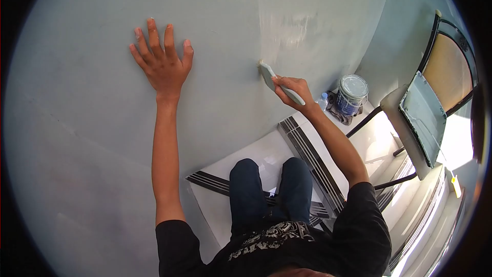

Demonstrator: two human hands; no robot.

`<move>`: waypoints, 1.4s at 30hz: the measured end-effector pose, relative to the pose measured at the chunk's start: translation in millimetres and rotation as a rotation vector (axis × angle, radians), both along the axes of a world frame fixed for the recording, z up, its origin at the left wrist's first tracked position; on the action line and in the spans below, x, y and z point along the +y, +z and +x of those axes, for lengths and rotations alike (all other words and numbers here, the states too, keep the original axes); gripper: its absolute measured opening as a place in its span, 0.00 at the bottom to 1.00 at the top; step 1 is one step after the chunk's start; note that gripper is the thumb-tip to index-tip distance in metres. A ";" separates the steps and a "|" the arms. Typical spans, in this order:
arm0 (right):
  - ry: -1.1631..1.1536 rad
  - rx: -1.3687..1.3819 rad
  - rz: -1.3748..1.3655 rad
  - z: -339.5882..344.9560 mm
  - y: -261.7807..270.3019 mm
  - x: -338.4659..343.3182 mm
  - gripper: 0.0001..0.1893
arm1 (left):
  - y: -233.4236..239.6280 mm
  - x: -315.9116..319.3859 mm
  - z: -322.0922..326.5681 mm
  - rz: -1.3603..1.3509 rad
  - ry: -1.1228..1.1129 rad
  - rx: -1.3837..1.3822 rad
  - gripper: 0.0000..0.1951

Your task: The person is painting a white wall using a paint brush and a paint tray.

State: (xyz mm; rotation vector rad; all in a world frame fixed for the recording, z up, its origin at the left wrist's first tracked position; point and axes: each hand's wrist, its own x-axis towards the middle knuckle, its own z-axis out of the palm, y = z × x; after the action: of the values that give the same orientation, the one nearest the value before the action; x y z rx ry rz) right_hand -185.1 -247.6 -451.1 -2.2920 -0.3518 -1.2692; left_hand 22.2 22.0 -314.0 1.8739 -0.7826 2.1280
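My left hand rests on the grey painted wall, its fingers spread and nothing in it. To the right of it, my right hand grips the pale handle of a paintbrush. The brush's bristles, at its upper left end, are at the wall. Just above the brush is a paler patch with whitish streaks running up the wall.
A lidded paint bucket stands on a dark cloth beside a plastic bottle, right of my hand. Farther right, a chair holds a paint tray with a paint roller. Stair steps lie at the lower right.
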 end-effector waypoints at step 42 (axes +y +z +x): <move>-0.048 -0.734 -0.145 24.5 225.5 0.6 0.06 | 2.0 -4.2 -6.9 0.020 -0.019 0.014 0.25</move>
State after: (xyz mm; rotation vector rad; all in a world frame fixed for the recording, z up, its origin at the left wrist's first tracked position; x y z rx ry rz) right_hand -160.6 -247.0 -225.5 -1.8650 -0.6508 -2.1451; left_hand 15.2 17.8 -312.1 1.8817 -0.8180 2.1014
